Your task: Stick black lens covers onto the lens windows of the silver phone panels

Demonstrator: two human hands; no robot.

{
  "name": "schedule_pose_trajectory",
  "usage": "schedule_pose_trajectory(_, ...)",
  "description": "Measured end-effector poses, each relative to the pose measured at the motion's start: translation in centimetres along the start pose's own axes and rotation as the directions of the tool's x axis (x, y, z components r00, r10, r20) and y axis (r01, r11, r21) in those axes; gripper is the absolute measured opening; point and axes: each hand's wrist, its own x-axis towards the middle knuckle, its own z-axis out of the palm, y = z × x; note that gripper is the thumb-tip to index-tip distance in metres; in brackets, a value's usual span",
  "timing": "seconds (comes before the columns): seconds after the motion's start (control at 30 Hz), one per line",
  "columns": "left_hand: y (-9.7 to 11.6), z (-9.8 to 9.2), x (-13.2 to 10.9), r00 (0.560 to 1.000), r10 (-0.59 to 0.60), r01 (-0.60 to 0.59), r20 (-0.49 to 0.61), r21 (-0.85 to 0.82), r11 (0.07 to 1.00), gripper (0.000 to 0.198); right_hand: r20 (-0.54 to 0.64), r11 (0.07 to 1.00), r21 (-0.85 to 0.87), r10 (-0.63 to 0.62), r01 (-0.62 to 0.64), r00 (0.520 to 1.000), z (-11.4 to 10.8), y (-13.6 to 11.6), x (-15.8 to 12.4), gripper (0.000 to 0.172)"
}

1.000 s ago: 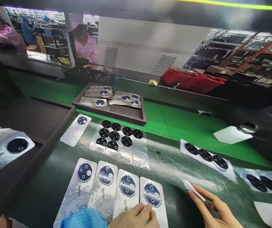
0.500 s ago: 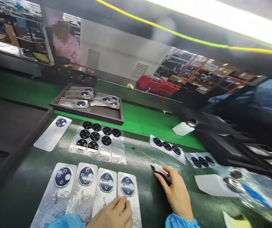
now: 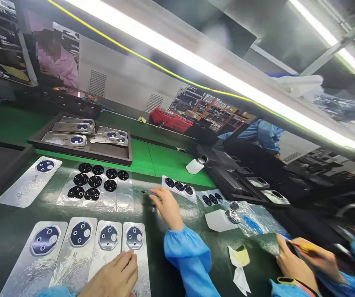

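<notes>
Four silver plates, each with a dark blue octagonal patch with round holes, lie in a row in front of me; the rightmost plate (image 3: 142,264) is partly under my left hand (image 3: 115,272). The fingers of that hand lie together, slightly bent, just below the patch, holding nothing that I can see. My right hand (image 3: 167,207) reaches over the dark green table, thumb and fingers apart and holding nothing visible. Just beyond its fingertips is a small dark bit (image 3: 143,191). Left of it lies a clear sheet (image 3: 124,200) with black octagonal stickers; right, a strip (image 3: 180,188) with three more.
One plate (image 3: 25,185) lies apart at left. Behind, a dark tray (image 3: 103,156) holds several plates. White bottles (image 3: 195,166) (image 3: 221,220), plastic bags (image 3: 258,220) and crumpled paper (image 3: 241,280) are at right. A co-worker's hands (image 3: 298,260) work at lower right.
The view has turned right, bringing in a co-worker's hands. My right hand has let go of the folded white and black piece and moved farther forward; my left hand stays at the rightmost plate.
</notes>
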Motion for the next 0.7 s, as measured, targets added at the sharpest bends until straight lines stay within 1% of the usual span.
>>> schedule_pose_trajectory(0.1,-0.2,-0.4,0.1,0.995,-0.013,0.022,0.096,-0.092,0.996,0.049,0.055,0.996,0.091,-0.016,0.011,0.998,1.7,-2.0,0.5,0.028)
schedule_pose_trajectory(0.23,-0.3,-0.5,0.1,0.986,-0.025,0.055,0.162,-0.181,0.982,0.049,0.114,0.977,0.214,0.0,-0.025,0.993,2.3,-3.9,0.3,0.029)
schedule_pose_trajectory(0.37,-0.2,-0.5,0.1,0.983,-0.033,0.072,0.181,-0.216,0.974,0.052,0.174,0.94,0.328,0.043,-0.099,0.984,1.5,-5.0,-0.8,0.032)
schedule_pose_trajectory(0.43,-0.1,-0.8,0.1,0.984,-0.052,0.092,0.171,-0.237,0.967,0.052,0.207,0.914,0.381,0.063,-0.14,0.976,0.5,-5.4,-1.9,0.031)
schedule_pose_trajectory(0.5,0.1,-1.3,0.3,0.984,-0.078,0.119,0.16,-0.266,0.957,0.051,0.238,0.885,0.429,0.081,-0.18,0.968,-0.8,-5.7,-3.8,0.026)
schedule_pose_trajectory(0.57,0.2,-2.0,0.6,0.983,-0.105,0.145,0.153,-0.284,0.948,0.047,0.278,0.81,0.528,0.116,-0.253,0.953,-2.1,-5.9,-6.2,0.03)
schedule_pose_trajectory(0.63,0.3,-2.7,1.0,0.982,-0.124,0.161,0.142,-0.287,0.944,0.041,0.368,0.608,0.689,0.177,-0.395,0.913,-2.9,-6.0,-9.1,0.035)
schedule_pose_trajectory(0.67,0.4,-3.1,1.1,0.982,-0.134,0.168,0.134,-0.292,0.941,0.037,0.427,0.523,0.718,0.191,-0.46,0.884,-3.1,-6.0,-10.5,0.035)
schedule_pose_trajectory(0.7,0.4,-3.4,1.2,0.982,-0.142,0.173,0.121,-0.3,0.938,0.032,0.478,0.469,0.721,0.196,-0.51,0.856,-3.1,-6.0,-11.9,0.033)
